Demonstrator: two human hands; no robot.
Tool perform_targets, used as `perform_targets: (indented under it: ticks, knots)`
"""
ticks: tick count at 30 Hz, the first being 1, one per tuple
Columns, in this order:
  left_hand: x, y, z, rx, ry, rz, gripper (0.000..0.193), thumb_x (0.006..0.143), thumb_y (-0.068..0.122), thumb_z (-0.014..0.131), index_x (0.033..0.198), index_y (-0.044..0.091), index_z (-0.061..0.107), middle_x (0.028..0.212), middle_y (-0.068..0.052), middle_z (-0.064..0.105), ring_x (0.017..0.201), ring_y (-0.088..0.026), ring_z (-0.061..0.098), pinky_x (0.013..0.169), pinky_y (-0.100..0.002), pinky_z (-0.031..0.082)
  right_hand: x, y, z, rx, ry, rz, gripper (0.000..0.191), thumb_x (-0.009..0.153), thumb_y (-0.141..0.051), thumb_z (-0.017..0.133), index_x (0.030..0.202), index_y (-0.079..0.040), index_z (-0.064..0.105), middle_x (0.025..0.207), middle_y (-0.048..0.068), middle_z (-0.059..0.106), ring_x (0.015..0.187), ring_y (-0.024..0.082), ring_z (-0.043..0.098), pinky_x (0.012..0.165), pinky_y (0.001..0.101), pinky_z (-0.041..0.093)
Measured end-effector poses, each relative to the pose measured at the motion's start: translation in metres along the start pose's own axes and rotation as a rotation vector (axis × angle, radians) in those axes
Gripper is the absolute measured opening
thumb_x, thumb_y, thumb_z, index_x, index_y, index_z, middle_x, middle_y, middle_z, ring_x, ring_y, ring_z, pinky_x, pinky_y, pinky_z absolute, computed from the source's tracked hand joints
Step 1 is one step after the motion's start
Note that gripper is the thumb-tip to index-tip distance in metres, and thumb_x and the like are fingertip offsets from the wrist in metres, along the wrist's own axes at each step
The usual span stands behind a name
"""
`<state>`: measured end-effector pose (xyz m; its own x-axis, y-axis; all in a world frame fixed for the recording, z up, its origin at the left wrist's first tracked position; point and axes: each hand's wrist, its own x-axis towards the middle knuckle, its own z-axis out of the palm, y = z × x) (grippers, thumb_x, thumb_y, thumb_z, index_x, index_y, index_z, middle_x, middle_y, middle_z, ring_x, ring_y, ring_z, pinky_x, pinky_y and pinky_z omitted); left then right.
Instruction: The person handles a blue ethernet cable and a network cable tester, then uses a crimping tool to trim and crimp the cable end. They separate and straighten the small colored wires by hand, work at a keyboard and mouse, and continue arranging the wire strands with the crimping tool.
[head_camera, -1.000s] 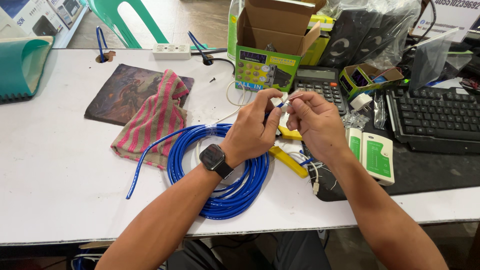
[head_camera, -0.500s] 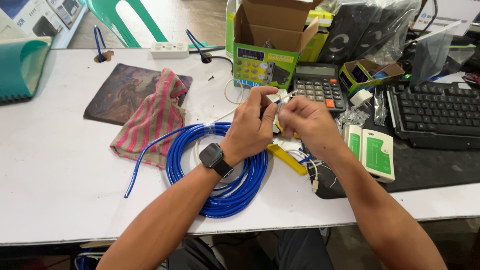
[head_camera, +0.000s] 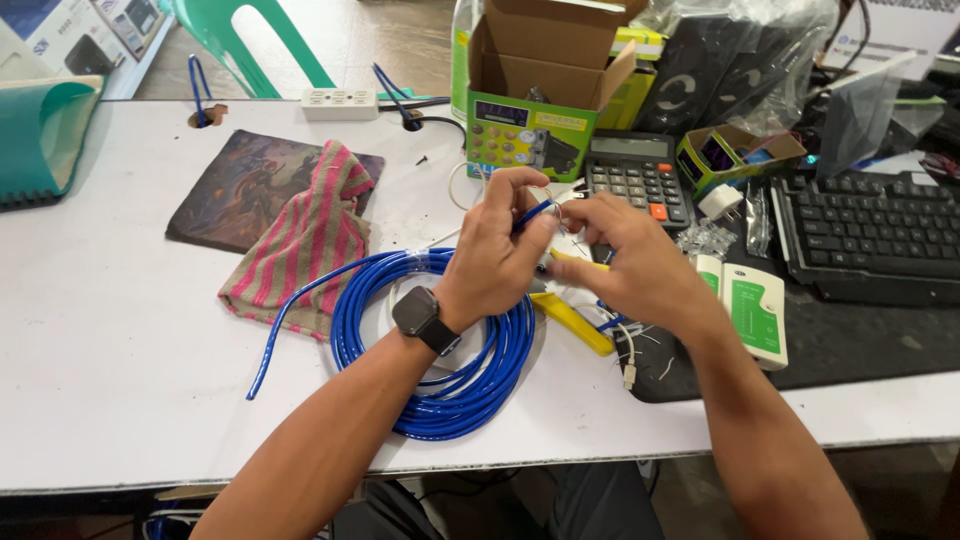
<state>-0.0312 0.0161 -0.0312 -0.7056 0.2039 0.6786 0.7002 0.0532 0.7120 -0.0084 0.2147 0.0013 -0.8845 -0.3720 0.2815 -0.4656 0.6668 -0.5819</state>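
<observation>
Blue cable end (head_camera: 533, 212) pinched in your left hand (head_camera: 495, 262); your right hand (head_camera: 632, 262) fingers closed at its tip. Cable coil (head_camera: 440, 340) on white table (head_camera: 110, 340), yellow crimper (head_camera: 572, 322) beneath hands.

Blue cable (head_camera: 533, 212) tip hidden between fingers; keyboard (head_camera: 880, 235) cut off.

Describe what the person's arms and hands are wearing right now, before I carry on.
Both forearms are bare, with no sleeves in view and no gloves. The left hand has a dark smartwatch with a square black face and black strap on its wrist. The right hand shows no watch or band; I can't make out any rings.
</observation>
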Motion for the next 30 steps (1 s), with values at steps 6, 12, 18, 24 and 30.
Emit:
perform_targets:
  ticks: [6,12,18,24,30]
  knots:
    - [0.001,0.004,0.005,0.102,0.034,-0.059,0.039,0.092,0.022,0.077,0.113,0.003,0.050,0.071,-0.003,0.050,0.060,-0.012,0.048,0.055,-0.030,0.044,0.000,-0.011,0.007,-0.515,-0.362,-0.111,0.125,0.051,-0.063,0.096,0.141,0.007,0.046,0.148,0.026,0.039,0.130,0.047,0.037,0.106,0.0569,0.033]
    - [0.003,0.001,0.003,0.068,0.055,-0.058,0.034,0.095,0.017,0.072,0.115,0.003,0.049,0.071,-0.001,0.050,0.061,-0.010,0.048,0.057,-0.030,0.044,0.002,-0.013,0.011,-0.559,-0.518,0.278,0.112,0.055,-0.059,0.089,0.140,0.000,0.047,0.134,0.016,0.049,0.126,0.035,0.049,0.109,0.0412,0.041]
    - [0.002,-0.010,-0.005,-0.150,0.019,-0.043,0.024,0.102,0.018,0.063,0.117,0.002,0.051,0.078,0.000,0.054,0.070,-0.008,0.049,0.063,-0.027,0.044,0.003,-0.009,-0.002,-0.346,-0.333,0.315,0.092,0.059,-0.045,0.085,0.137,-0.005,0.059,0.122,0.020,0.060,0.116,0.035,0.059,0.099,0.0383,0.049]
    - [0.007,-0.022,-0.003,-0.464,0.063,-0.251,0.018,0.108,0.022,0.056,0.108,0.004,0.053,0.075,0.002,0.057,0.065,-0.004,0.050,0.059,-0.022,0.041,0.003,0.008,-0.008,-0.013,-0.131,0.488,0.083,0.062,-0.033,0.086,0.132,0.003,0.059,0.123,0.019,0.067,0.109,0.027,0.068,0.093,0.0341,0.052]
    - [0.005,-0.020,-0.003,-0.432,0.049,-0.255,0.015,0.104,0.018,0.058,0.106,0.004,0.054,0.077,0.003,0.058,0.068,-0.004,0.054,0.061,-0.021,0.046,0.004,0.032,-0.013,0.636,0.075,0.441,0.069,0.077,-0.026,0.079,0.134,0.009,0.063,0.114,0.013,0.067,0.102,0.020,0.062,0.090,0.0327,0.049]
